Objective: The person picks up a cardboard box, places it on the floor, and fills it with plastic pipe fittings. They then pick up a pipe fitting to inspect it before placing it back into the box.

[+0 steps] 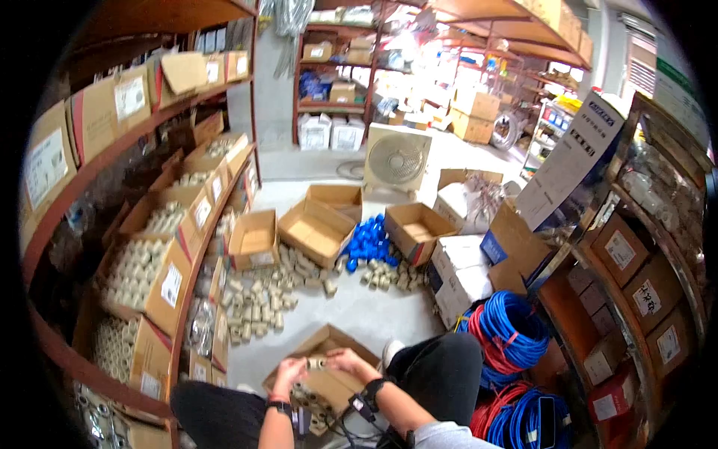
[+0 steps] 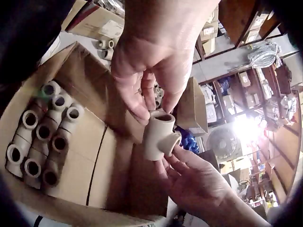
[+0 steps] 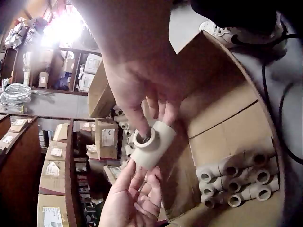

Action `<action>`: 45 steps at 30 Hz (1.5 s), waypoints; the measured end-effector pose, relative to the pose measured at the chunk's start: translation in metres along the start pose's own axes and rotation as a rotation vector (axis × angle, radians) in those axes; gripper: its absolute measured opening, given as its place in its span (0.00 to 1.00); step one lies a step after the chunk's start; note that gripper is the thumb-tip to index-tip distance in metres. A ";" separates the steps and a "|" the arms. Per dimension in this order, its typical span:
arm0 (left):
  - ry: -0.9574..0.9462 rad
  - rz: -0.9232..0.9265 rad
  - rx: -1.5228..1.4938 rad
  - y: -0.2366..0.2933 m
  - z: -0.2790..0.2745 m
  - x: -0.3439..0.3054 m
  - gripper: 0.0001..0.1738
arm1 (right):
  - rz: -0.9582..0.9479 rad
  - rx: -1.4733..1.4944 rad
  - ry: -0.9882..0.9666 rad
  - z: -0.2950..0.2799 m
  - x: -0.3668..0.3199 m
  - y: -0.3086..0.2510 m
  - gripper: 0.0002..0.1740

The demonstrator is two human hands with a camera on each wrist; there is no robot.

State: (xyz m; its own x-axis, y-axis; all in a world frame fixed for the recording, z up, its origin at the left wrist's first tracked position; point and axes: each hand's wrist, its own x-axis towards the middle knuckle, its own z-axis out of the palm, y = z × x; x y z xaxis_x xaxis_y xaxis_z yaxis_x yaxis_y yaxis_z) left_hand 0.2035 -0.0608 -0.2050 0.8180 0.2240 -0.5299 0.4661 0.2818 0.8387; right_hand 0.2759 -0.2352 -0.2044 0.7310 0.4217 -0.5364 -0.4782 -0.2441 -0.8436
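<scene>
A beige pipe tee (image 2: 154, 137) with a short side branch is held between both hands over an open cardboard box (image 2: 113, 165). My left hand (image 1: 287, 373) pinches one end of the tee with its fingertips. My right hand (image 1: 344, 361) grips it from the other side; in the right wrist view one of its fingers (image 3: 136, 120) reaches to the branch opening. Inside the box, several similar tees (image 2: 45, 132) stand in close rows at one end, their openings facing up, while bare cardboard shows beside them.
Loose beige fittings (image 1: 258, 303) and blue fittings (image 1: 370, 243) lie on the floor ahead, near open cardboard boxes (image 1: 254, 236). Shelving with boxed fittings (image 1: 138, 273) runs along the left. Coils of blue and red hose (image 1: 516, 337) sit at the right, by another shelf (image 1: 591, 344).
</scene>
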 end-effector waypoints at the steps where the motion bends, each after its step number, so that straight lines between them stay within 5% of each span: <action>1: 0.024 -0.014 -0.003 0.000 0.005 -0.002 0.13 | 0.018 0.020 -0.003 -0.001 0.005 0.008 0.23; 7: 0.028 -0.028 0.071 -0.002 0.023 -0.009 0.15 | 0.120 0.147 0.085 -0.010 -0.005 0.017 0.23; 9: -0.014 0.041 0.157 -0.016 0.020 0.000 0.18 | 0.020 0.094 0.033 -0.016 -0.002 0.029 0.23; 13: -0.089 0.020 0.256 -0.044 0.014 0.018 0.22 | 0.124 -0.042 0.142 -0.011 0.011 0.047 0.26; 15: 0.044 0.317 0.517 -0.062 0.017 0.026 0.21 | 0.185 -0.108 0.122 -0.012 0.010 0.047 0.27; 19: -0.092 0.204 0.657 -0.040 0.015 0.002 0.13 | 0.184 -0.286 0.094 -0.011 0.003 0.041 0.31; 22: -0.336 0.016 0.062 -0.049 0.007 0.003 0.15 | 0.172 -0.344 0.103 -0.006 -0.002 0.040 0.32; 25: -0.074 0.344 0.482 -0.093 0.000 0.032 0.15 | 0.158 -0.395 0.105 0.000 -0.004 0.041 0.31; 29: -0.084 0.282 0.573 -0.114 -0.001 0.039 0.14 | 0.252 -0.359 -0.060 -0.005 0.011 0.049 0.29; 30: -0.093 0.271 0.573 -0.117 -0.002 0.038 0.14 | 0.127 -0.457 0.062 0.003 -0.003 0.044 0.25; 34: -0.103 0.250 0.579 -0.125 -0.005 0.034 0.14 | 0.175 -0.237 0.029 0.006 0.002 0.054 0.17; 45: -0.127 0.237 0.591 -0.127 -0.009 0.036 0.14 | 0.183 -0.215 0.084 0.008 -0.007 0.050 0.15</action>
State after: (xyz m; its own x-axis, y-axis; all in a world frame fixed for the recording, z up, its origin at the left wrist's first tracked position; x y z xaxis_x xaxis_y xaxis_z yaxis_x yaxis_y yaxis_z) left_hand 0.1710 -0.0801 -0.3320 0.9382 0.0945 -0.3329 0.3450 -0.3305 0.8785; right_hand 0.2428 -0.2440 -0.2426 0.6843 0.2819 -0.6725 -0.4983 -0.4926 -0.7135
